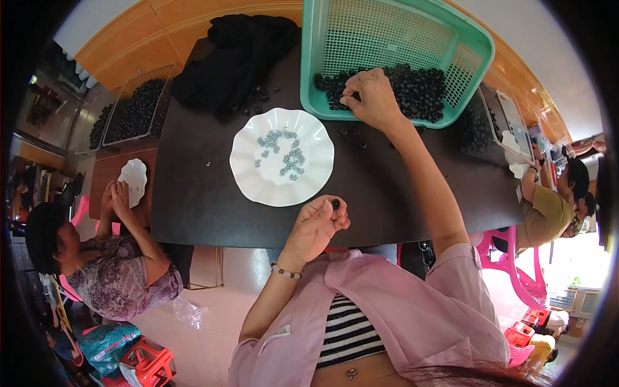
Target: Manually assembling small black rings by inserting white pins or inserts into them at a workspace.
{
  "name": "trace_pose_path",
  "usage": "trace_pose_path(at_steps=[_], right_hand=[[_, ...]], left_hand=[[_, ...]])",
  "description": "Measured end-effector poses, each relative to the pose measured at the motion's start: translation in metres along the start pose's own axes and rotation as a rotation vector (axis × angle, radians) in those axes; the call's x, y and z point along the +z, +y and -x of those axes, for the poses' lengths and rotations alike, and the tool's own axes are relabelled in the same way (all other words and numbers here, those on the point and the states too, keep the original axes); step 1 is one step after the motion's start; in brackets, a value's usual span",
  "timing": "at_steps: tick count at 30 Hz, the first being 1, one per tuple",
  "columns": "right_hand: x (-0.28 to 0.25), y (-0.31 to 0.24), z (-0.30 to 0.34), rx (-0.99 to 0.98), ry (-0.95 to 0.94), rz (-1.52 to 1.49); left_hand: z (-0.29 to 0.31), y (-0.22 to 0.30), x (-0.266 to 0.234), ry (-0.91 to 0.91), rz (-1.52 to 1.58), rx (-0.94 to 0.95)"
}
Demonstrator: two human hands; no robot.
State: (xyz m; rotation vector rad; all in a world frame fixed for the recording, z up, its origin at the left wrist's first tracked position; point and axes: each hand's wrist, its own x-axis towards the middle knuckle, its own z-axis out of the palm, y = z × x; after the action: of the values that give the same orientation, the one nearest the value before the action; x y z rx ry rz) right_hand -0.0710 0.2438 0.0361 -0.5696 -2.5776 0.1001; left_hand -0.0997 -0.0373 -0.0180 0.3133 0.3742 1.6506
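Observation:
My left hand [315, 226] is by the front edge of the dark table, its fingers curled around a small round black part [335, 204]. My right hand [370, 98] reaches into a green plastic basket [398, 35], thumb and fingers pinched together over a heap of small black parts [419, 93]. What those fingertips hold, if anything, cannot be made out. Between my hands and to the left sits a white plate with a wavy rim [248, 180]. Small clear greyish pieces [293, 161] lie scattered in the middle of it.
Black cloth [232, 58] lies at the table's back left, with loose black parts [261, 93] beside it. At left a co-worker [119, 264] handles something near a small white dish [133, 180]. More black parts fill a clear bin [138, 113]. Another person [548, 206] sits at right.

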Motion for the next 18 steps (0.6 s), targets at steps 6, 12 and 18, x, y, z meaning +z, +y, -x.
trace_pose_path(at_steps=[6,12,18], right_hand=[[-0.006,0.003,0.008,0.017,-0.018,0.029],[-0.032,-0.019,0.037,0.091,-0.086,-0.140],[-0.032,-0.022,0.060,0.108,-0.231,-0.083]], left_hand=[[-0.002,-0.002,-0.001,0.005,0.005,-0.016],[-0.002,-0.002,-0.003,-0.004,-0.006,-0.016],[-0.002,0.000,0.002,0.026,-0.020,-0.006]])
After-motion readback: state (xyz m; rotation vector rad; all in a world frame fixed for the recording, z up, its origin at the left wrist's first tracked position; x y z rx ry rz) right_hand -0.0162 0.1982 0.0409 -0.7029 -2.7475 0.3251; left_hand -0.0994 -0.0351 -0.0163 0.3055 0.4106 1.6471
